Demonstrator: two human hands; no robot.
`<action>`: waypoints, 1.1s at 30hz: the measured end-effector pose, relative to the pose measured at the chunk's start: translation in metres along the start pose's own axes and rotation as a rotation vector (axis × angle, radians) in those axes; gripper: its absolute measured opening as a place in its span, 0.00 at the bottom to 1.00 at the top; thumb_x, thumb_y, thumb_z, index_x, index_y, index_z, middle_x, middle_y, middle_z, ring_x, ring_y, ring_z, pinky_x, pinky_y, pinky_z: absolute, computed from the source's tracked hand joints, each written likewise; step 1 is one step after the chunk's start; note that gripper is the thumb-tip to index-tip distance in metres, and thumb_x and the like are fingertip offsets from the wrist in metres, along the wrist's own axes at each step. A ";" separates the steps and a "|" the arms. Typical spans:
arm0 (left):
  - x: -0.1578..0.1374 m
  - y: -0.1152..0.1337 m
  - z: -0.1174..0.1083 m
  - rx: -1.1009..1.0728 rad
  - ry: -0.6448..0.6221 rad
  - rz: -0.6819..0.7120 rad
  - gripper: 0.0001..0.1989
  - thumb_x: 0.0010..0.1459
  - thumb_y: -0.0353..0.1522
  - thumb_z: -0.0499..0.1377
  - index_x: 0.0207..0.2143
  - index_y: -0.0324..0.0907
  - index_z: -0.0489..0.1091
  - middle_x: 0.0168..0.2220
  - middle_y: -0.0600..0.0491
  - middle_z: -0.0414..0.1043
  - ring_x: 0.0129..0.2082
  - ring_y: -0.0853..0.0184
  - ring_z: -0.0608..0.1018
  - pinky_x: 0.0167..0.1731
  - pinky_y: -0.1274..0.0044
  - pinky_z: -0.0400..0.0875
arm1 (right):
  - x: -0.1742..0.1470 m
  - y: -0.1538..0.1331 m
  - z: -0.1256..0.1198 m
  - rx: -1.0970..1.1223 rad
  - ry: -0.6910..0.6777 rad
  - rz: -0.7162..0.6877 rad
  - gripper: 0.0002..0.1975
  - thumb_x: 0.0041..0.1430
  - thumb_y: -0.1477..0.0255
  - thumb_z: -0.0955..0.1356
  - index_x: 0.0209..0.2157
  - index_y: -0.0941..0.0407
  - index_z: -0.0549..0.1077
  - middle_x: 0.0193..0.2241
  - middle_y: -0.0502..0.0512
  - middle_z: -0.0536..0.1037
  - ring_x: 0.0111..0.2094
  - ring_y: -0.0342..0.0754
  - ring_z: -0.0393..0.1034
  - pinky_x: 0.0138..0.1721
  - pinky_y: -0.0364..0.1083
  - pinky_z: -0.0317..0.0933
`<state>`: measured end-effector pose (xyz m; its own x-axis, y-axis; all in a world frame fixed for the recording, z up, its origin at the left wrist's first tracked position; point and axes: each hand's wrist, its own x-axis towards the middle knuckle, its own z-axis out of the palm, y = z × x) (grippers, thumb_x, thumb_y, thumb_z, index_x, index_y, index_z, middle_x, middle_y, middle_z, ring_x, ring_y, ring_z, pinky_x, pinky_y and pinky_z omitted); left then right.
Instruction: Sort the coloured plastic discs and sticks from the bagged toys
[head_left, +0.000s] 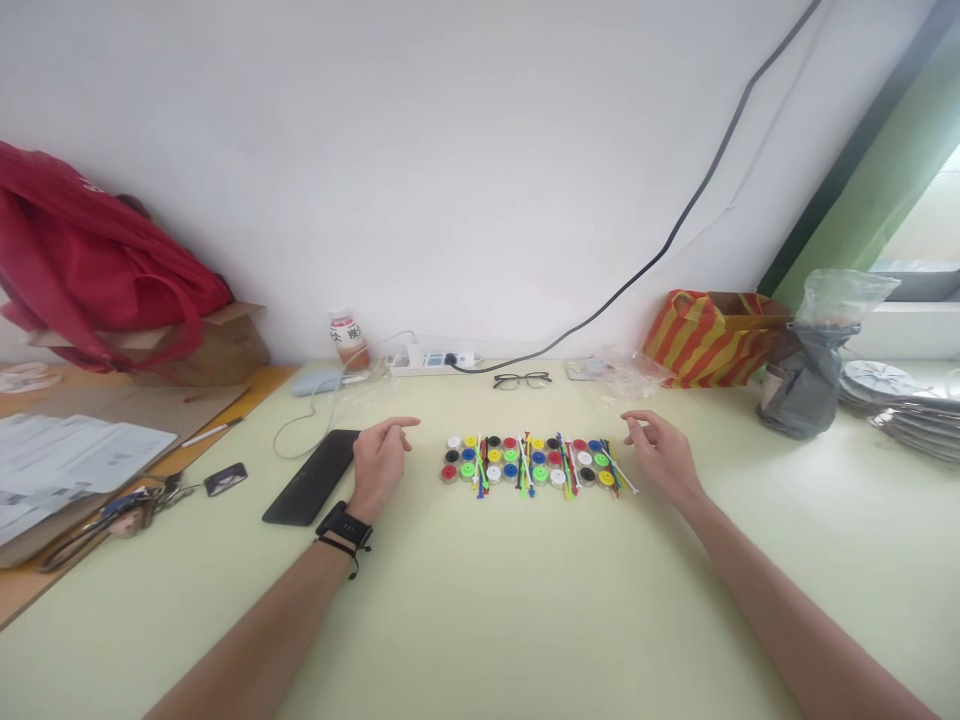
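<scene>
On the pale green tabletop (480, 600), small round pieces with coloured caps (538, 457) sit in groups with clear rims. Bundles of thin coloured plastic sticks (526, 465) lie between the groups and at the right end. My left hand (381, 460) is left of the row, apart from it, its index finger stretched out to the right and the others curled. Just past the right end is my right hand (661, 458), its fingers bent, thumb and forefinger apart. Neither hand visibly holds anything. A white stick (625, 476) slants out nearest my right hand.
Beside my left hand lies a black flat case (311, 478). Glasses (523, 380), a power strip (431, 363) and a bottle (349, 340) are along the wall. A striped bag (709, 340) and a grey bag (806, 385) stand right; keys (142, 505) and papers (82, 465) lie left.
</scene>
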<state>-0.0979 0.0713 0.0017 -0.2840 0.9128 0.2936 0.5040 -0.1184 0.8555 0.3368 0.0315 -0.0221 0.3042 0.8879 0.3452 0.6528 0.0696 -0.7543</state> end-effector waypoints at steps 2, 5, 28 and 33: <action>0.000 0.000 -0.001 0.009 -0.005 -0.006 0.21 0.53 0.32 0.49 0.36 0.42 0.83 0.23 0.55 0.77 0.11 0.71 0.66 0.14 0.77 0.57 | -0.001 -0.002 -0.002 -0.016 0.011 0.027 0.19 0.58 0.66 0.62 0.46 0.55 0.79 0.25 0.53 0.81 0.22 0.49 0.70 0.30 0.47 0.61; -0.002 0.002 -0.002 -0.026 -0.027 -0.028 0.20 0.52 0.32 0.50 0.35 0.41 0.82 0.20 0.54 0.77 0.12 0.69 0.70 0.14 0.77 0.58 | -0.003 -0.003 -0.004 -0.014 0.016 0.044 0.21 0.55 0.68 0.61 0.45 0.56 0.81 0.25 0.54 0.82 0.19 0.48 0.68 0.27 0.46 0.60; -0.006 0.006 0.000 -0.036 0.047 0.060 0.13 0.52 0.29 0.50 0.34 0.43 0.74 0.38 0.54 0.84 0.13 0.72 0.74 0.14 0.79 0.62 | 0.008 0.002 -0.030 -0.063 -0.364 -0.123 0.11 0.57 0.62 0.68 0.32 0.53 0.81 0.24 0.53 0.81 0.27 0.51 0.74 0.30 0.46 0.64; -0.005 0.009 0.004 -0.044 0.031 0.162 0.13 0.56 0.31 0.50 0.31 0.42 0.75 0.31 0.53 0.82 0.22 0.67 0.81 0.23 0.78 0.68 | 0.007 0.004 -0.027 -0.077 -0.456 -0.157 0.12 0.58 0.63 0.67 0.32 0.53 0.81 0.26 0.53 0.81 0.27 0.49 0.71 0.29 0.46 0.63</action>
<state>-0.0886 0.0674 0.0062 -0.2272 0.8682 0.4412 0.5088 -0.2805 0.8139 0.3602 0.0253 -0.0076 -0.1258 0.9793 0.1586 0.7211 0.2001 -0.6633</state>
